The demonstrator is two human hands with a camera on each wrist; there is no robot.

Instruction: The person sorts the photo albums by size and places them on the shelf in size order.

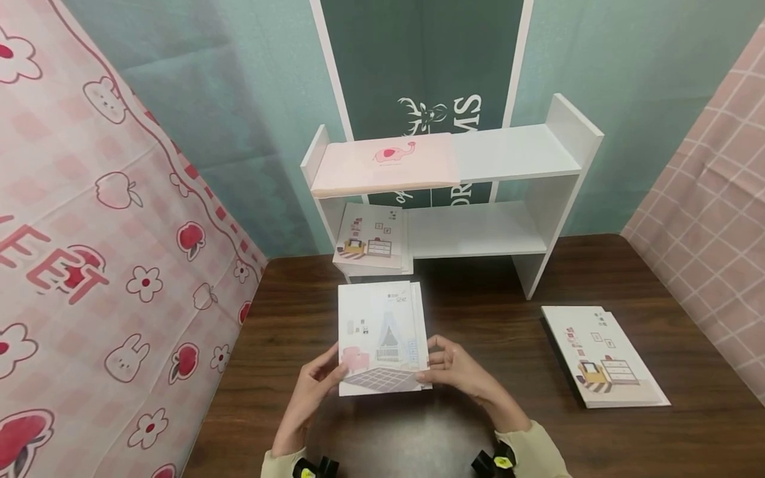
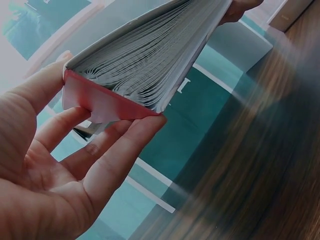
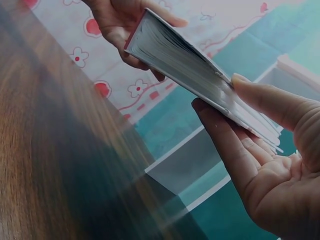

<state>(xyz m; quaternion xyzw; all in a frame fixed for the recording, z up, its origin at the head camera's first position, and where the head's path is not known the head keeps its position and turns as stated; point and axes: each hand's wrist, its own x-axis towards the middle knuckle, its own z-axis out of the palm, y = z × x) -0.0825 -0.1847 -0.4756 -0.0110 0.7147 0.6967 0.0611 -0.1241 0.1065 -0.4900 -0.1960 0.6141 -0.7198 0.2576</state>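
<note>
Both hands hold up a thick book above the table, its white cover printed with a grey triangle, a pink shape and a grid. My left hand pinches its spine side, thumb on the front cover and fingers beneath. On the opposite side, my right hand has its thumb over the cover and fingers underneath. In the left wrist view, the book's pink-red spine and the fanned pages show between the covers. The right wrist view shows the slightly spread page edges.
A white two-tier shelf stands behind the hands. On its top lies a pink elephant-print item; a white book lies on the lower tier's left. Another white book rests on the wooden table at right. Patterned cloths hang around.
</note>
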